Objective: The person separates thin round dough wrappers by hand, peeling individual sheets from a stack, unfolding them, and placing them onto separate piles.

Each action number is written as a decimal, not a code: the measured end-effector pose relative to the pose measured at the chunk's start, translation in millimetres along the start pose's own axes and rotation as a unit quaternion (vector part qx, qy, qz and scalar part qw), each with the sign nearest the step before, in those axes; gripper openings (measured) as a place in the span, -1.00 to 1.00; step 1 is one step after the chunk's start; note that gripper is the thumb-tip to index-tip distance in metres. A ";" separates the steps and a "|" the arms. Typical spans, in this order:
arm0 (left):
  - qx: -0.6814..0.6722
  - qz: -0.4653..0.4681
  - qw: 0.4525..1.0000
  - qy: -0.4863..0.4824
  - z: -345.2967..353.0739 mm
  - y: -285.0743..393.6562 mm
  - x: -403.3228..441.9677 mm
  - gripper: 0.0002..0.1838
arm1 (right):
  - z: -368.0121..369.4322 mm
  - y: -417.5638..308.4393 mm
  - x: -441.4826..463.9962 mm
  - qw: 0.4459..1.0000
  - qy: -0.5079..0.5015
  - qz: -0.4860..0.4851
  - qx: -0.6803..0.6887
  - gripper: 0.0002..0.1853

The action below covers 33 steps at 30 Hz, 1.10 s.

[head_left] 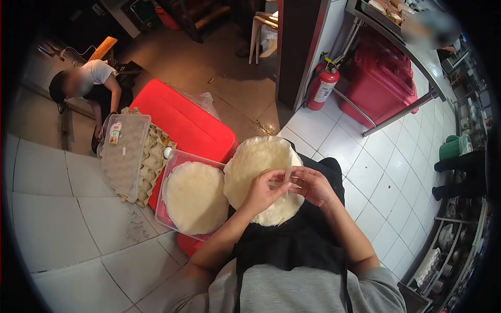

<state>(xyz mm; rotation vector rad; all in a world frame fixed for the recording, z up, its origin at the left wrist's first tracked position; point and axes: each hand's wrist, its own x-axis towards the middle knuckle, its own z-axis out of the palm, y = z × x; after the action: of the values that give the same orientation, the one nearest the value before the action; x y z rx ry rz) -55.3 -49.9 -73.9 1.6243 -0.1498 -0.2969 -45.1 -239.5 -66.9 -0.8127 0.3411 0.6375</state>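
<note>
A stack of round, pale, thin sheets (250, 161) rests on my lap over a black apron (292, 245). My left hand (266, 193) and my right hand (311, 187) meet above its right part, fingers closed on a thin, translucent sheet edge that is lifted up between them. To the left, another round pale stack (195, 197) lies in a clear plastic container (163, 213), which sits on a red box (182, 117).
Egg trays (156, 156) with a clear lid (125, 148) lean at the left, near a crouching person (102, 78). A fire extinguisher (322, 86) and a red bin (381, 78) stand ahead right, beside a metal table (428, 65). Another person's dark legs show far right.
</note>
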 end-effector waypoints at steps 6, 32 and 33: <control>-0.054 -0.044 0.997 0.036 -1.0 -11.9 4.8 -0.76 | 1.8 4.6 5.0 0.998 0.002 0.013 -0.060 -0.76; -0.117 -0.017 0.988 -0.095 -20.4 -24.8 1.1 -0.95 | 6.0 17.7 7.6 0.978 0.011 -0.059 -0.198 -0.81; -0.111 -0.016 0.990 -0.088 -20.8 -25.9 1.5 -0.96 | 8.8 15.1 4.8 0.977 0.010 -0.053 -0.205 -0.79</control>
<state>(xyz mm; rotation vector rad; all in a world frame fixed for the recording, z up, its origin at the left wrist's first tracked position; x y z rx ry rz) -50.2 -28.3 -98.7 1.3797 -0.2169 -0.4669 -50.8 -223.1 -72.2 -1.2252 0.1841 0.6086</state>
